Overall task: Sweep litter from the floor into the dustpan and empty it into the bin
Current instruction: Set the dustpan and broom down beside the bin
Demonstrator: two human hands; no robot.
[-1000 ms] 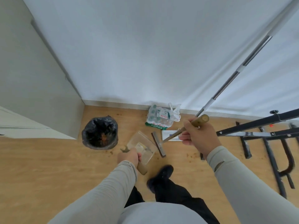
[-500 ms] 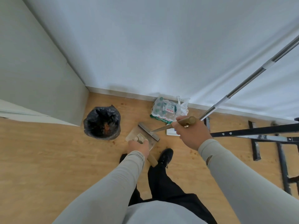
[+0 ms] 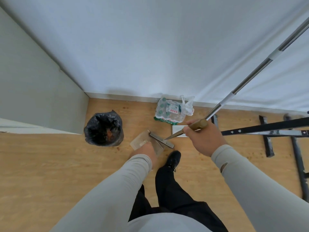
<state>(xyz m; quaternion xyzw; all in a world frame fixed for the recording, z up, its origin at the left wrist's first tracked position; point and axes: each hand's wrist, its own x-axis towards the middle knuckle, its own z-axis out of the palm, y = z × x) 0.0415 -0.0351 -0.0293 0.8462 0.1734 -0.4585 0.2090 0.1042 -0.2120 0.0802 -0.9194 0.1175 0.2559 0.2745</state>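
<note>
My left hand (image 3: 145, 151) grips the handle of a clear plastic dustpan (image 3: 140, 141) held low over the wooden floor, just right of the bin. My right hand (image 3: 204, 137) is closed around the wooden handle of a small broom (image 3: 196, 125); its dark flat head (image 3: 161, 140) rests across the dustpan. The bin (image 3: 104, 129), lined with a black bag, stands by the wall corner and holds some orange-brown litter. A few brown specks (image 3: 118, 149) lie on the floor beside it.
A shrink-wrapped pack of bottles (image 3: 169, 113) sits against the baseboard. A metal pole (image 3: 250, 76) leans on the wall at the right. Black metal frame bars (image 3: 267, 129) lie on the floor at the right. My shoe (image 3: 173, 158) stands beneath the dustpan.
The broom head has swung left from the floor onto the dustpan. The dustpan and both hands have shifted toward the bin, and the camera has moved closer.
</note>
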